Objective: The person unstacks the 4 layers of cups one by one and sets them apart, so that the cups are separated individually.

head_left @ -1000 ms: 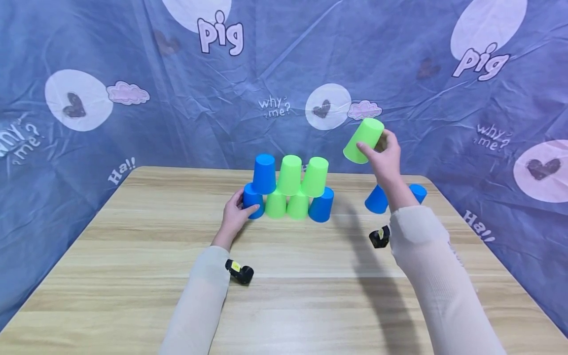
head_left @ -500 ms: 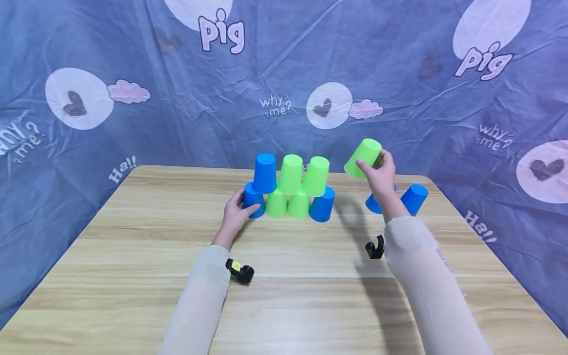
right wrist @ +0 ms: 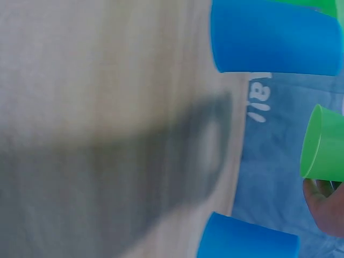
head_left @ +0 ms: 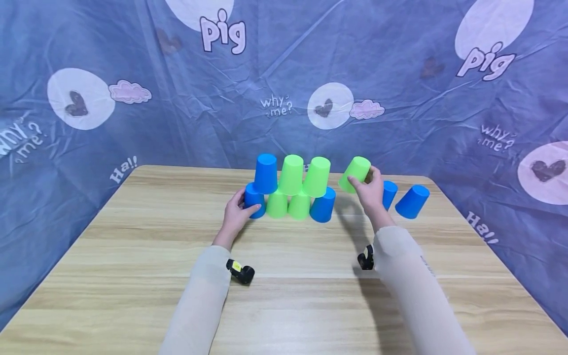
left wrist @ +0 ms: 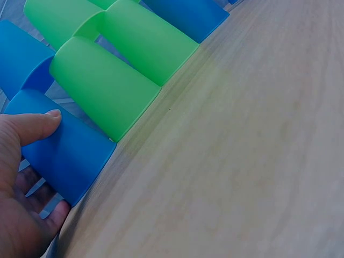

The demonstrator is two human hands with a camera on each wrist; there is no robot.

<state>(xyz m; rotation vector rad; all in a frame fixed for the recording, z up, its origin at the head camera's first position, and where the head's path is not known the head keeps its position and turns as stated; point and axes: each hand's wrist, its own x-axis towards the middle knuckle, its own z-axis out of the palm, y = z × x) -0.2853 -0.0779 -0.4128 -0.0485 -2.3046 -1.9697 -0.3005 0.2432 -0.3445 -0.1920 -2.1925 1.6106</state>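
Upside-down cups form two tiers in the head view. Below are a blue cup (head_left: 252,201) at the left end, two green cups (head_left: 277,204) and a blue cup (head_left: 322,206) at the right end. Above stand a blue cup (head_left: 266,173) and two green cups (head_left: 291,175). My left hand (head_left: 235,215) holds the lower left blue cup between thumb and fingers; the thumb (left wrist: 40,125) lies across its side in the left wrist view. My right hand (head_left: 372,192) grips a tilted green cup (head_left: 357,170), mouth downward, in the air right of the upper tier.
Two more blue cups stand upside down on the right, one (head_left: 389,193) partly behind my right hand, the other (head_left: 412,202) farther right. The wooden table (head_left: 284,305) ends at a patterned blue cloth (head_left: 177,133). Each sleeve carries a small black camera (head_left: 241,271).
My right hand has lowered the green cup and brought it slightly left, nearer the stack. More of the two blue cups on the right shows. My left hand has stayed put.
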